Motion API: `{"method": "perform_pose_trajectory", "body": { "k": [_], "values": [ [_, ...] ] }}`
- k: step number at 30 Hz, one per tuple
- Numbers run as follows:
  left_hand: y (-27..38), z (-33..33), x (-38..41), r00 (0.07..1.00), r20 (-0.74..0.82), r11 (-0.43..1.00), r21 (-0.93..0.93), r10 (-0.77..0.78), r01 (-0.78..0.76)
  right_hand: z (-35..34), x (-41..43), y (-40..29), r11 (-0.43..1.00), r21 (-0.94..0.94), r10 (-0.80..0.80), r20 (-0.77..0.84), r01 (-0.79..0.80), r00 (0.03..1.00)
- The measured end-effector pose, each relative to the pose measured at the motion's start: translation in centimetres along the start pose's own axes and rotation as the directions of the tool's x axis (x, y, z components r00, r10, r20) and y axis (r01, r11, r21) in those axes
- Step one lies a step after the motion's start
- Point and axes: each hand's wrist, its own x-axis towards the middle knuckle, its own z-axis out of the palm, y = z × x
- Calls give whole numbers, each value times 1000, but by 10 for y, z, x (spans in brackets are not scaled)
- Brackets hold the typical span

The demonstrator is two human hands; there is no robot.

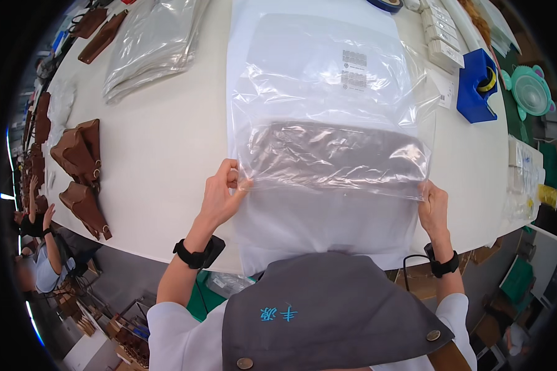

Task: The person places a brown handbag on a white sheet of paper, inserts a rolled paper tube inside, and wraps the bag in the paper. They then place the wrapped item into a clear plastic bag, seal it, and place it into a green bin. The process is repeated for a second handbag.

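Note:
A clear plastic bag (297,97) lies flat before me over a stack of white sheets (241,32). My left hand (223,190) pinches its near left corner between thumb and fingers. At the near right corner my right hand (432,208) grips the same edge. A grey flat piece (343,153) shows through the wrinkled near part of the bag; what it is, I cannot tell. Two printed code blocks (354,69) sit on the bag's far right part. Whitish translucent material (325,222) spreads from the bag's near edge towards my grey apron (325,306).
A pile of clear plastic bags (151,46) lies far left on the white table (162,139). Brown leather bags (79,153) stand along the left edge. At right are a blue tape dispenser (476,88), small white boxes (443,37) and a green fan (531,90). Co-workers (48,259) are at left.

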Motion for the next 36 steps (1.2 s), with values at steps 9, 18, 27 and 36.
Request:
{"method": "perform_pose_trajectory", "body": {
  "k": [9, 18, 27, 36],
  "values": [
    [26, 24, -4, 983, -176, 950, 312, 50, 8, 12, -16, -1, 976, -165, 141, -28, -143, 990],
    [-9, 23, -49, 960, -278, 979, 186, -22, 77, 21, -55, 13, 986, -93, 128, -123, -140, 984],
    [-35, 42, -168, 972, -150, 965, 167, -180, 204, 12, -154, 34, 988, -54, 146, 8, -145, 989],
    [-30, 64, -122, 984, 155, 996, -35, 87, -83, 22, -91, 0, 538, 701, 220, 421, -469, 880]
  ]
}}
